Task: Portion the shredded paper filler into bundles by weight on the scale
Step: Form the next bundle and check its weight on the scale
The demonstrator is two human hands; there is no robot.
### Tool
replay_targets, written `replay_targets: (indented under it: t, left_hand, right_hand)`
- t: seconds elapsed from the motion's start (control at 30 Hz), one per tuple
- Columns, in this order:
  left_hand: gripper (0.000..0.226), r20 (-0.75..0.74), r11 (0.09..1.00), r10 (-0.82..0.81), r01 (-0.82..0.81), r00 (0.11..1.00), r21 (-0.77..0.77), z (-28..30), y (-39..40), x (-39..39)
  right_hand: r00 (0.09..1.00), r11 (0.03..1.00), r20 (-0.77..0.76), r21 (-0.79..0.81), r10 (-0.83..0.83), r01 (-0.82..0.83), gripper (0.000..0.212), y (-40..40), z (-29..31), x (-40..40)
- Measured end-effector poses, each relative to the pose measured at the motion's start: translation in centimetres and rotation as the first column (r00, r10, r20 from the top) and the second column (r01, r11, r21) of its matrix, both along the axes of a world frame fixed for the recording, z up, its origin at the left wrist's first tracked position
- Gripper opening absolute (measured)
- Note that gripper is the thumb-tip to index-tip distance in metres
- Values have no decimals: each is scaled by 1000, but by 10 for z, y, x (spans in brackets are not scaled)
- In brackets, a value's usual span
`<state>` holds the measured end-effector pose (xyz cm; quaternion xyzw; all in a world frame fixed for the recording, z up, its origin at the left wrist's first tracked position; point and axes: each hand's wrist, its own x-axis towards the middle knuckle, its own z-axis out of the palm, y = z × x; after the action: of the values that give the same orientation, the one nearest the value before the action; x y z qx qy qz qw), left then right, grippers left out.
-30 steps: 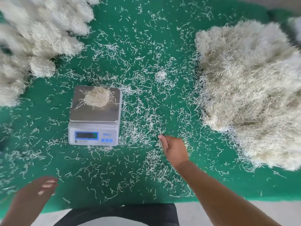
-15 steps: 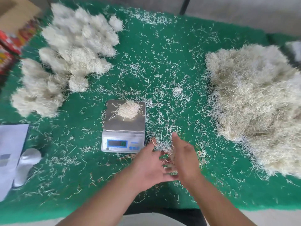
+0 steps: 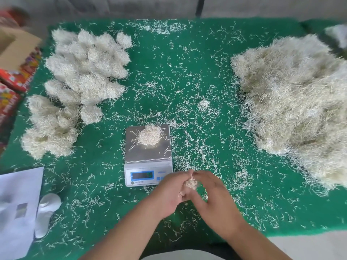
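Far left: heap of rounded, off-white shredded-paper bundles (image 3: 82, 76), set aside as finished, I judge. Centre: small grey digital scale (image 3: 148, 156), steel pan carrying a roundish paper tuft (image 3: 149, 136) (no clear long axis). Before it: left hand (image 3: 169, 192) and right hand (image 3: 212, 196), fingers curled together round a small paper pinch (image 3: 191, 183), presumably a top-up. Right: large loose pile of pale shredded filler (image 3: 293, 109), the supply.

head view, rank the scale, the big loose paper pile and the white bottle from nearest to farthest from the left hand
1. Scale: just up and left of the left hand, its front corner right beside the fingers.
2. White bottle: well off to the left, near the table's front edge.
3. Big loose paper pile: far right, beyond the right hand.
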<state>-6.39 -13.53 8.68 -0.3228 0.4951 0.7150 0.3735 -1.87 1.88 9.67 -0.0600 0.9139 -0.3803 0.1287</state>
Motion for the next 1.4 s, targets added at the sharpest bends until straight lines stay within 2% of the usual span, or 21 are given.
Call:
replay_targets:
  t: [0.1, 0.2, 0.3, 0.37, 0.4, 0.5, 0.57, 0.63, 0.7, 0.77, 0.87, 1.07, 1.2, 1.33, 1.4]
  left_hand:
    - [19, -123, 982, 14, -37, 992, -186, 3, -27, -22]
    - [19, -278, 915, -4, -109, 961, -389, 9, -63, -47]
    - [14, -475, 738, -154, -219, 866, -638, 8, -97, -77]
    - [10, -546, 645, -236, -290, 804, -707, 4, -112, -92]
    - [13, -549, 628, -256, -295, 796, -720, -1, -118, -99]
    - [22, -495, 658, -250, -229, 832, -717, -18, -127, -110]
    - [17, -469, 683, -178, -235, 865, -692, -28, -130, -111]
    - [17, -442, 667, -83, -280, 893, -691, -39, -135, -108]
    - [28, -386, 639, -13, -289, 922, -713, -51, -142, -101]
    - [48, -321, 630, 49, -278, 946, -725, -63, -149, -92]
    - [55, -292, 640, 153, -320, 944, -698, -77, -156, -81]
    - [54, -359, 612, 345, -497, 867, -615, -86, -171, -68]
    - [37, -396, 604, 379, -548, 836, -578, -87, -185, -42]
    - [24, -415, 607, 327, -525, 849, -596, -91, -193, 3]
    - [22, -393, 619, 325, -508, 860, -599, -96, -194, 25]
  right_hand:
    - [999, 999, 43, -29, -28, 29, 53, 5, 7, -2]
    - [987, 991, 110, -48, -118, 124, 49, 15, 3, -1]
    - [974, 985, 158, -32, -160, 167, 39, 29, -9, 5]
    - [966, 984, 191, -15, -173, 179, 36, 39, -19, 11]
    - [963, 983, 201, -10, -178, 184, 34, 44, -23, 14]
    - [956, 978, 213, -12, -200, 207, 21, 55, -35, 23]
    - [949, 971, 221, -27, -227, 238, 17, 63, -39, 25]
    - [942, 963, 218, -21, -257, 268, 21, 69, -41, 26]
    - [928, 951, 224, -12, -298, 308, 14, 75, -41, 24]
    - [916, 944, 244, -2, -318, 329, 8, 80, -41, 23]
    - [910, 944, 265, 10, -319, 329, 10, 84, -41, 24]
    - [919, 954, 268, 7, -290, 299, 15, 83, -45, 28]
    - [912, 953, 280, 52, -301, 298, 8, 89, -54, 23]
    - [915, 954, 273, 125, -297, 273, 8, 101, -67, 17]
    - [909, 952, 291, 159, -298, 262, 16, 108, -73, 15]
